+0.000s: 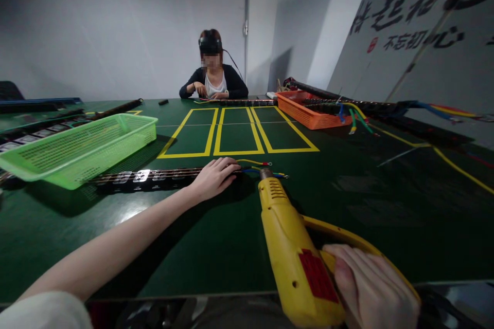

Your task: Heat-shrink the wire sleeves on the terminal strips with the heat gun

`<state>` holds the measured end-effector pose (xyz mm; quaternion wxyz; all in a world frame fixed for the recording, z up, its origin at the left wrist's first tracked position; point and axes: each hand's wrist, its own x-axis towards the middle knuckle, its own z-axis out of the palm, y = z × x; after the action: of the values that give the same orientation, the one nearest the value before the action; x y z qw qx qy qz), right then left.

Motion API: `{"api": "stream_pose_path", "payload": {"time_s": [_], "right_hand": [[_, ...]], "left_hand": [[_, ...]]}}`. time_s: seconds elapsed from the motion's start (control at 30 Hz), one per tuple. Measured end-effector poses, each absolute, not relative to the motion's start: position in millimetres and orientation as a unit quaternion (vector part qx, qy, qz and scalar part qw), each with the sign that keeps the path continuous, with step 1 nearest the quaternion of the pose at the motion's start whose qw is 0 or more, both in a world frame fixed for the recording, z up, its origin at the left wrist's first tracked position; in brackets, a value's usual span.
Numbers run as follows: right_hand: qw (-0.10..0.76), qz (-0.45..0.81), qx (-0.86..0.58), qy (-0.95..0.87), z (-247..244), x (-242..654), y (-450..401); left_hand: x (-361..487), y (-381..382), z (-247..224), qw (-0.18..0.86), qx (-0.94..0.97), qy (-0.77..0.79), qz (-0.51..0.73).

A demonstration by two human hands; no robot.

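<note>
My right hand (372, 285) is wrapped round the handle of a yellow heat gun (295, 252) at the lower right. The metal nozzle points away from me, close to the coloured wires (257, 164) with ring terminals. Those wires come out of the right end of a long black strip assembly (154, 180), which lies across the green table. Over that end rests my left hand (216, 177), its fingers closed on the assembly near the wires.
A green basket (111, 136) stands at the left, overlapping the assembly's left end. At the back right are an orange basket (309, 113) and black assemblies with wires (358, 108). A person (216, 79) sits across the table (239, 252), beyond yellow taped rectangles.
</note>
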<state>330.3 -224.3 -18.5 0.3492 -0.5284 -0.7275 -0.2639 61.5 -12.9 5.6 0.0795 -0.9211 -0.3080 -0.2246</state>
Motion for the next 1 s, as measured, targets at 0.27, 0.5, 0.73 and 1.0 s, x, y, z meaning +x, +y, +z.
{"api": "stream_pose_path", "payload": {"time_s": [0.27,0.5,0.73,1.0], "right_hand": [[0.35,-0.243,-0.551,-0.717,-17.6,306.4,-216.4],[0.331,-0.247,-0.578,-0.703,-8.3,291.4,-206.3],[0.325,-0.191,-0.584,-0.719,-0.9,291.5,-204.7],[0.204,-0.097,-0.579,-0.784,19.5,277.4,-200.7]], "left_hand": [[71.6,-12.0,6.4,0.105,-0.922,-0.316,-0.198],[90.3,-4.3,8.0,0.116,-0.917,-0.331,-0.189],[100.3,1.6,7.1,0.135,-0.913,-0.34,-0.181],[101.7,0.3,5.8,0.155,-0.91,-0.341,-0.18]]}}
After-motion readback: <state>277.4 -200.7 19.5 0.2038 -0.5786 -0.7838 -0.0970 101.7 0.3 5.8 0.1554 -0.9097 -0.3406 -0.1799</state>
